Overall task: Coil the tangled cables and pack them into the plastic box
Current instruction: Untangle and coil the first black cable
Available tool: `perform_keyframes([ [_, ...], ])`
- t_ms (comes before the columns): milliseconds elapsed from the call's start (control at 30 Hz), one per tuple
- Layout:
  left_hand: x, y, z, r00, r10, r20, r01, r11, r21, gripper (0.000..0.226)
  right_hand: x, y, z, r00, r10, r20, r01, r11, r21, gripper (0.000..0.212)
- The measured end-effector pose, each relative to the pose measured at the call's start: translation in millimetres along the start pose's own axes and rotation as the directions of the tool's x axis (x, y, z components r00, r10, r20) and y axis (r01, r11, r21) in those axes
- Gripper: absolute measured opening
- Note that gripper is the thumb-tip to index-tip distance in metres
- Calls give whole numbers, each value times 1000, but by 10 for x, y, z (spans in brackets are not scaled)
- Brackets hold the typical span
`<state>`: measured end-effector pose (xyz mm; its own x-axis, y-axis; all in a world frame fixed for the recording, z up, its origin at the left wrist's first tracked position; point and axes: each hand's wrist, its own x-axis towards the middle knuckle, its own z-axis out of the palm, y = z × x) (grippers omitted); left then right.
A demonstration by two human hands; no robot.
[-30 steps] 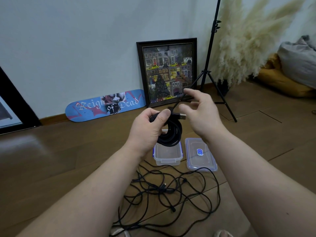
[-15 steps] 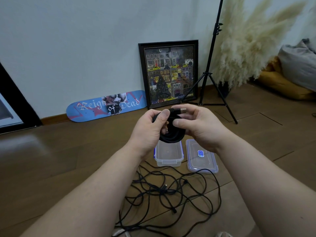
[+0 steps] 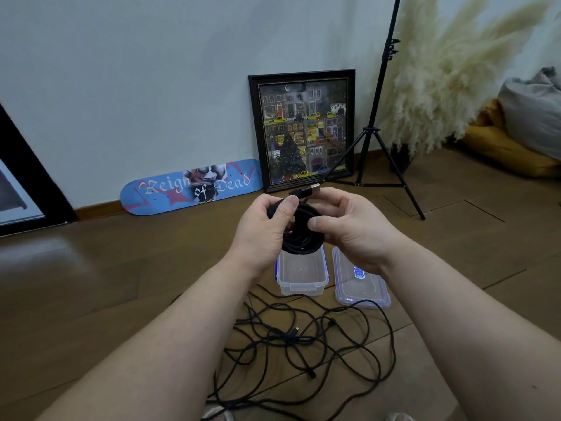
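Note:
A black coiled cable [image 3: 302,238] hangs in the air between both hands, above the open plastic box [image 3: 301,273]. My left hand [image 3: 264,229] grips the coil's left side, thumb across the loops. My right hand [image 3: 349,226] holds the right side, thumb on the coil and fingers curled behind it. The cable's USB plug [image 3: 306,191] sticks out above the coil. The clear box stands empty on the wooden floor, its lid [image 3: 359,279] lying flat beside it on the right. Tangled black cables [image 3: 303,344] sprawl on the floor nearer to me.
A framed picture [image 3: 303,129] and a blue skateboard deck [image 3: 191,186] lean on the wall behind. A black tripod [image 3: 373,132] stands to the right, with pampas grass [image 3: 449,71] and cushions [image 3: 522,141] beyond. A dark frame [image 3: 18,183] leans at the far left.
My right hand came down from the raised cable end and closed on the right side of the coil. The plug now rests just above the loops.

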<state>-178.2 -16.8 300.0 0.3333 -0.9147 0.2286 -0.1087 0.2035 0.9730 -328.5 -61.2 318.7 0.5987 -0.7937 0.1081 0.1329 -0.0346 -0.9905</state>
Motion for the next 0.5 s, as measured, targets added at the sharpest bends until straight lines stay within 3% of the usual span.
perform_keyframes([
  [500,5,-32,-3,1000,7,-28,-6,1000,22,13,-56,56,-20,998,-15,-56,7,989,-150,52],
])
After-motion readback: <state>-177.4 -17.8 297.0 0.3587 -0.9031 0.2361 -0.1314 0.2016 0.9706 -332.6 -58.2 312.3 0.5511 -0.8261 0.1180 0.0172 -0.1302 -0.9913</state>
